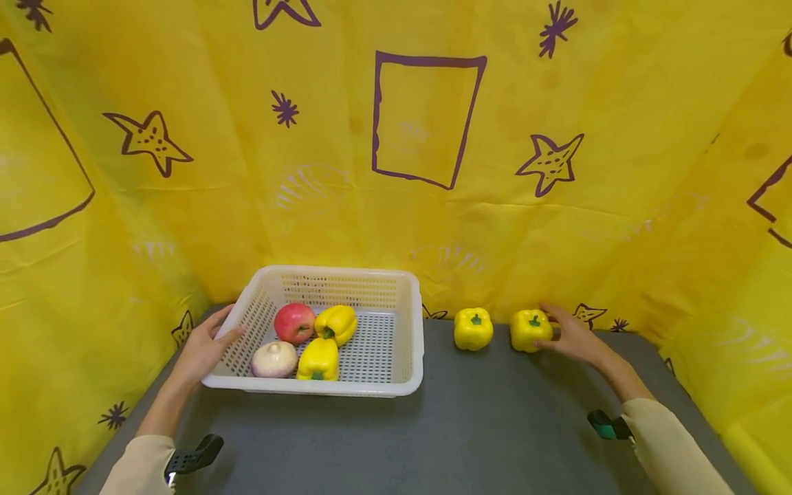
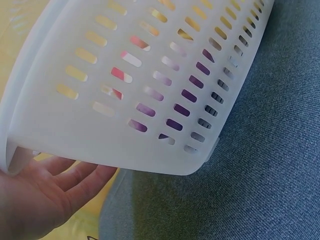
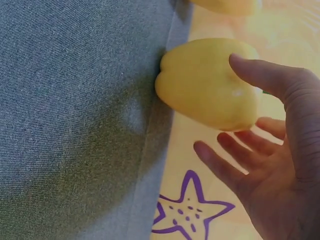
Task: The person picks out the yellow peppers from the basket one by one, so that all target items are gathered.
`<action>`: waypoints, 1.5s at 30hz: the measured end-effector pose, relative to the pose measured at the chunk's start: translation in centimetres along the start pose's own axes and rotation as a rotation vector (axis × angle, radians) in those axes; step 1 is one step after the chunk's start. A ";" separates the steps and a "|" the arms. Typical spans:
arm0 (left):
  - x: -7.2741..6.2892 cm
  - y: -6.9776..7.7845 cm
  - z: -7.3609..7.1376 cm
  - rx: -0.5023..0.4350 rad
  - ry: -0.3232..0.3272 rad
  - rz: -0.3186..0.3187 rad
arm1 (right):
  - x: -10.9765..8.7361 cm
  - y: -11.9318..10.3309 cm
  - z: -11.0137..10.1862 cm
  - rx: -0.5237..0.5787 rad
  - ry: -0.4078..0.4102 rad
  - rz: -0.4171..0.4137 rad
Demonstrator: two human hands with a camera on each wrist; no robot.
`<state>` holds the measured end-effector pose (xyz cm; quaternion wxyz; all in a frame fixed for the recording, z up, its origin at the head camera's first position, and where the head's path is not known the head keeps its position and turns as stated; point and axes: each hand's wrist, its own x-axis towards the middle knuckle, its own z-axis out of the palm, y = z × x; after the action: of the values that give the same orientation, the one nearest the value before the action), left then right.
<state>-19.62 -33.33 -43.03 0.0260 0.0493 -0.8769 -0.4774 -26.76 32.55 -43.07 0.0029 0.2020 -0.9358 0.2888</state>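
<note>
My left hand (image 1: 205, 349) holds the white plastic basket (image 1: 410, 330) by its left rim, thumb over the top and fingers below the lip. In the left wrist view those fingers (image 2: 89, 184) lie against the basket's outer wall (image 2: 107, 145). My right hand (image 1: 572, 335) is around the right-hand yellow bell pepper (image 1: 526, 331), which stands upright on the table with its green stem up. In the right wrist view the thumb (image 3: 255, 70) overlaps the pepper (image 3: 205, 85), while the fingers are spread and loosely bent beside it.
Inside the basket are a red apple (image 1: 294, 323), a white and purple turnip-like vegetable (image 1: 274, 360) and two yellow bell peppers (image 1: 318, 359). Another yellow bell pepper (image 1: 473, 329) stands between basket and right hand. A yellow patterned cloth (image 1: 346, 227) rises behind the grey table (image 1: 470, 426).
</note>
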 end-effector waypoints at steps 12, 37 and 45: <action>-0.1 0.1 0.2 -0.001 0.012 -0.003 | -0.6 -1.0 -1.8 -0.077 0.008 0.019; -0.1 0.0 0.1 0.026 0.012 0.005 | -0.2 -3.7 -3.6 0.008 0.003 -0.046; 0.0 0.0 0.2 0.016 0.007 -0.001 | 0.2 -4.9 -3.5 0.000 0.028 -0.109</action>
<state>-19.62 -33.18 -43.15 0.0284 0.0517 -0.8807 -0.4700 -25.52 30.66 -37.51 0.0316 0.2489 -0.9232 0.2910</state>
